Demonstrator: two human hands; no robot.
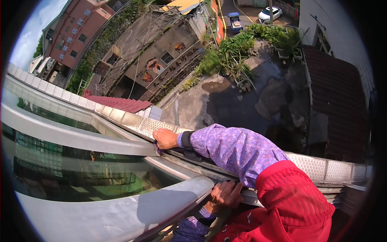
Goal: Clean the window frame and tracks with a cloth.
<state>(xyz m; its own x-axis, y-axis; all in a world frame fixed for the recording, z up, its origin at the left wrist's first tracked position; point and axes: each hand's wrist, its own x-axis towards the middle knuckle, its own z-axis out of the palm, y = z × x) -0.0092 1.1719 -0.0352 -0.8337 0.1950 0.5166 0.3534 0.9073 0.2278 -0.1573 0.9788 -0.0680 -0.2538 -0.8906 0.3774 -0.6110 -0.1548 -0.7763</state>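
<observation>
My right arm reaches out over an aluminium window track (208,168) in a purple floral sleeve with a dark wristband. My right hand (166,139) is closed around a dark purple cloth (156,148), mostly hidden under the fingers. It presses at the end of an outer sliding window's frame (121,143), by the track. Lower down, my left hand (225,193) curls its fingers over the inner edge of the track, beside the rounded end of the nearer window frame (169,196). Window glass (99,178) with green reflections lies between the two frames.
Outside the track runs a ledge of embossed metal sheet (311,165), with a deep drop beyond. Far below are a wet concrete yard (242,106), plants (223,57), a dark red corrugated roof (335,106), a blue truck (235,21) and a white car (270,14).
</observation>
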